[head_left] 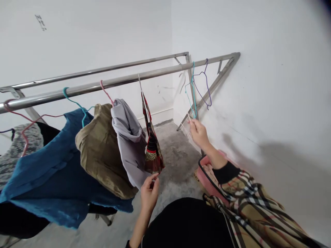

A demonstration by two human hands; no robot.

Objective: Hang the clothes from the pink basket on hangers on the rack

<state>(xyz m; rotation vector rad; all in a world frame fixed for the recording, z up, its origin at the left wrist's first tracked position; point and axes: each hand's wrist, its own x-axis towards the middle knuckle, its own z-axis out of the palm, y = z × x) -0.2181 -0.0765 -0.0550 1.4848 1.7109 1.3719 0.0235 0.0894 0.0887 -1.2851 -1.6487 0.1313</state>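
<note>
My right hand [199, 134] is closed around a thin white hanger [189, 116], of which only a slim length shows above the fingers. It is just below a teal hanger [194, 93] that hangs bare on the rail, with a purple hanger [210, 93] beside it. My left hand [150, 193] has loosely curled fingers, the thumb a little apart, at the lower edge of a red and black patterned garment [152, 148]. That garment hangs from the rail on a white hanger; whether my fingertips touch it I cannot tell.
The metal rail [165, 71] also carries a lilac garment [126, 131], an olive garment [100, 155], a blue garment [51, 165] and a grey patterned one [28, 136]. A pink container [209, 181] stands on the grey floor [178, 151] by the white wall [271, 96].
</note>
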